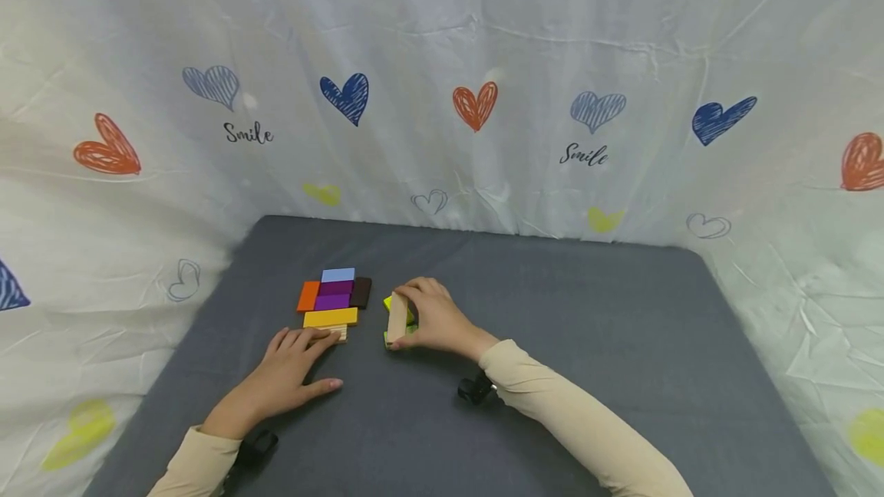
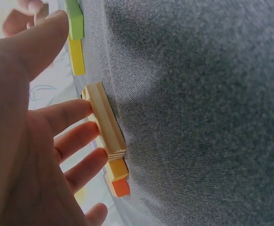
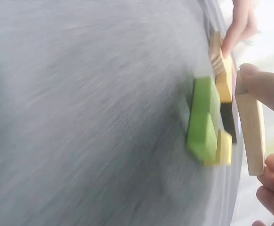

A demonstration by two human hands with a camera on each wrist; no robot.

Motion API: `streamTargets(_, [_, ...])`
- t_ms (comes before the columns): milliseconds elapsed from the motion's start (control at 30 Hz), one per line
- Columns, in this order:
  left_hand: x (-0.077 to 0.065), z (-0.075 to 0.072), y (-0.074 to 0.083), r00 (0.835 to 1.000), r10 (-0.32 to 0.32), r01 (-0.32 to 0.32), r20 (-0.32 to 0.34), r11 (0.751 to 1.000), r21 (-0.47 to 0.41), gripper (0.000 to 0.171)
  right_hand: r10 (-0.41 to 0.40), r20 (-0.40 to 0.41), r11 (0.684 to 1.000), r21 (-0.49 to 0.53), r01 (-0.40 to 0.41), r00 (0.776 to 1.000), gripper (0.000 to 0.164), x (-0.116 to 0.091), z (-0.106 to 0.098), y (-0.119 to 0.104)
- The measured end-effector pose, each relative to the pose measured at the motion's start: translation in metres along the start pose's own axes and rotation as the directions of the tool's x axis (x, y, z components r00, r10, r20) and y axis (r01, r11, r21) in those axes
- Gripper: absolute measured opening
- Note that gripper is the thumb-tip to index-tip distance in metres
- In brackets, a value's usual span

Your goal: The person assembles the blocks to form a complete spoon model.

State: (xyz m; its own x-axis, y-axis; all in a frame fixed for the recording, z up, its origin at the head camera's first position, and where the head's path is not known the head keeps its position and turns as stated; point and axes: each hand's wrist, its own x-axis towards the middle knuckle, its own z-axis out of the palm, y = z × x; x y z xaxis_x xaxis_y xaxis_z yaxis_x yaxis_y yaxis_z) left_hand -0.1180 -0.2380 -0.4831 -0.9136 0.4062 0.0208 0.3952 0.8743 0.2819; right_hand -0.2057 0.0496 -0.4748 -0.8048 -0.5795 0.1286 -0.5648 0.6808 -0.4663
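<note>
My right hand (image 1: 442,322) pinches a plain wooden block (image 1: 397,319) by its two ends, thumb at the near end. In the right wrist view this wooden block (image 3: 251,129) hangs above a green block (image 3: 204,117) and a yellow block (image 3: 224,148), which lie on the table. My left hand (image 1: 279,378) is spread, its straight fingertips resting on a striped natural-wood block (image 2: 104,123) beside the yellow-orange block (image 1: 331,317). The left thumb points away to the right, touching nothing.
Beyond the yellow-orange block lie an orange block (image 1: 308,297), purple blocks (image 1: 334,294), a light blue block (image 1: 338,274) and a dark brown block (image 1: 361,293), packed together flat. A grey cloth covers the table (image 1: 587,343). A white curtain (image 1: 414,37) with printed hearts hangs behind.
</note>
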Motion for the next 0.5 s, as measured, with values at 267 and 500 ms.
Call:
streamTargets(267, [0.001,-0.003,0.000,1.000,-0.001,0.001,0.012,1.000,0.007,0.076,0.073,-0.016,0.995,0.067,-0.072,0.997,0.096,-0.057,-0.026,0.041])
streamTargets(500, [0.001,0.001,-0.002,1.000,-0.002,0.002,0.015,1.000,-0.002,0.076,0.147,-0.049,0.987,0.077,-0.143,0.988,0.094,-0.106,-0.040,0.078])
